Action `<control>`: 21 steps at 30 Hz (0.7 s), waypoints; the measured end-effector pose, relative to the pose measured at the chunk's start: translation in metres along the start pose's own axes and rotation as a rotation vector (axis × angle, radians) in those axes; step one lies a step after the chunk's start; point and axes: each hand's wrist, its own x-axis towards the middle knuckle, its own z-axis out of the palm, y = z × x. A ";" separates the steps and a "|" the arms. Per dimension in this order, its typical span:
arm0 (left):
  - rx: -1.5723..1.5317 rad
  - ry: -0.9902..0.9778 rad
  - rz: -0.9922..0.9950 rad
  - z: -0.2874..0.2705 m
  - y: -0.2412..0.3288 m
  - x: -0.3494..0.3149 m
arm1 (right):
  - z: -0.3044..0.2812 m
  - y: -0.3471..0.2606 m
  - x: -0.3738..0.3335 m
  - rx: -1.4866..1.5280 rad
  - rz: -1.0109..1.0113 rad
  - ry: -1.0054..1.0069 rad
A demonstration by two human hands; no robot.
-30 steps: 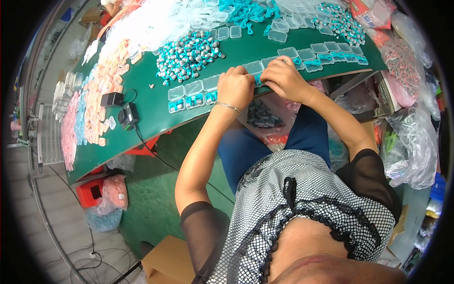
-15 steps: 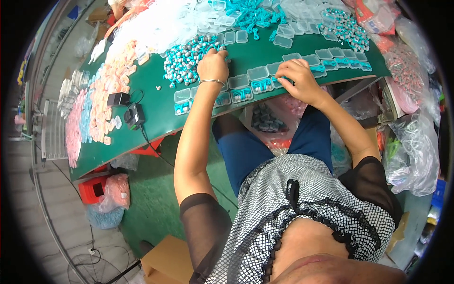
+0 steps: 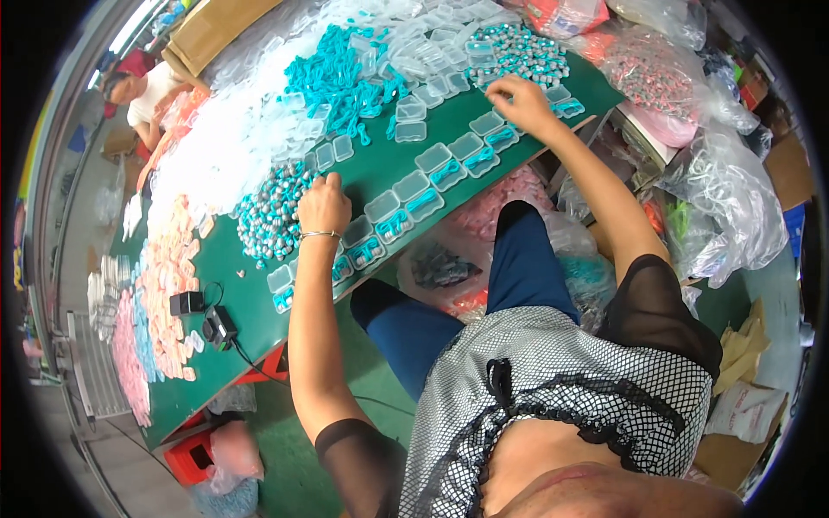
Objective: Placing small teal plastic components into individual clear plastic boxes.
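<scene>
My left hand (image 3: 325,205) is closed, fingers curled down, at the right edge of a pile of small grey-and-teal plugs (image 3: 275,211); anything in its fingertips is hidden. My right hand (image 3: 522,102) is held over the far right part of the table, fingers bent and slightly apart, with nothing visible in them. A row of small clear plastic boxes (image 3: 382,207) with lids folded back runs along the table's near edge, passing below both hands. Teal cords (image 3: 421,204) lie in the boxes, and some at the left end also hold plugs.
On the green table (image 3: 384,155) lie a heap of teal cords (image 3: 332,78), more clear boxes (image 3: 411,112) and a second plug pile (image 3: 522,53). Peach pieces (image 3: 173,276) and a black device with a cable (image 3: 219,326) lie left. A person (image 3: 155,99) sits far left; filled bags (image 3: 652,73) stand right.
My view has swung, so the table appears tilted. My right hand has moved from the middle of the box row toward its far right end. My left hand remains at the plug pile.
</scene>
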 end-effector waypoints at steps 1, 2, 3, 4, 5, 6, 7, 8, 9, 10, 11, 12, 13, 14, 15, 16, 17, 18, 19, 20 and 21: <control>0.016 -0.043 -0.007 0.000 0.000 0.000 | 0.000 0.020 0.007 -0.060 0.089 -0.012; 0.037 -0.054 0.007 0.001 -0.002 0.000 | 0.001 0.033 0.011 -0.093 0.130 -0.031; 0.032 -0.050 0.013 0.005 0.001 0.003 | 0.000 0.045 0.013 -0.136 0.176 -0.048; 0.009 -0.061 0.013 0.005 0.002 0.005 | 0.003 0.053 0.017 -0.138 0.175 -0.045; -0.014 -0.073 0.012 0.006 0.003 0.006 | 0.007 0.059 0.021 -0.198 0.157 -0.066; -0.009 -0.071 0.008 0.006 0.001 0.006 | 0.012 0.059 0.025 -0.253 0.136 -0.089; -0.063 -0.079 0.009 0.006 -0.003 0.005 | 0.017 0.059 0.029 -0.248 0.133 -0.089; -0.118 -0.087 0.009 0.006 -0.006 0.004 | 0.023 0.059 0.032 -0.304 0.138 -0.132; -0.171 -0.093 0.007 0.005 -0.010 0.003 | 0.029 0.057 0.036 -0.358 0.140 -0.176; -0.166 -0.093 -0.001 0.006 -0.012 0.002 | 0.034 0.055 0.038 -0.371 0.172 -0.222; -0.173 -0.098 0.013 0.008 -0.014 0.002 | 0.036 0.055 0.041 -0.363 0.166 -0.226; -0.177 -0.106 0.020 0.008 -0.019 0.000 | 0.039 0.055 0.045 -0.401 0.196 -0.243; -0.167 -0.112 -0.003 0.006 -0.020 -0.001 | 0.043 0.054 0.047 -0.435 0.223 -0.266; -0.141 -0.101 0.013 0.007 -0.017 0.002 | 0.044 0.055 0.046 -0.444 0.179 -0.205; -0.119 -0.091 0.034 0.008 -0.012 0.006 | 0.040 0.063 0.046 -0.445 0.130 -0.192; -0.115 -0.102 0.012 0.006 -0.008 0.007 | 0.038 0.066 0.046 -0.444 0.107 -0.176; -0.174 -0.082 0.055 0.003 -0.005 0.008 | 0.035 0.070 0.045 -0.456 0.077 -0.189; -0.232 -0.061 0.098 -0.002 -0.004 0.006 | 0.035 0.065 0.043 -0.405 0.069 -0.133; -0.230 -0.064 0.082 -0.006 -0.004 0.003 | 0.030 0.056 0.041 -0.361 0.060 -0.073; -0.356 -0.072 0.025 -0.009 -0.004 0.000 | 0.029 0.045 0.039 -0.355 0.054 -0.083; -0.487 -0.082 -0.028 -0.012 -0.001 -0.002 | 0.025 0.033 0.034 -0.224 0.028 -0.087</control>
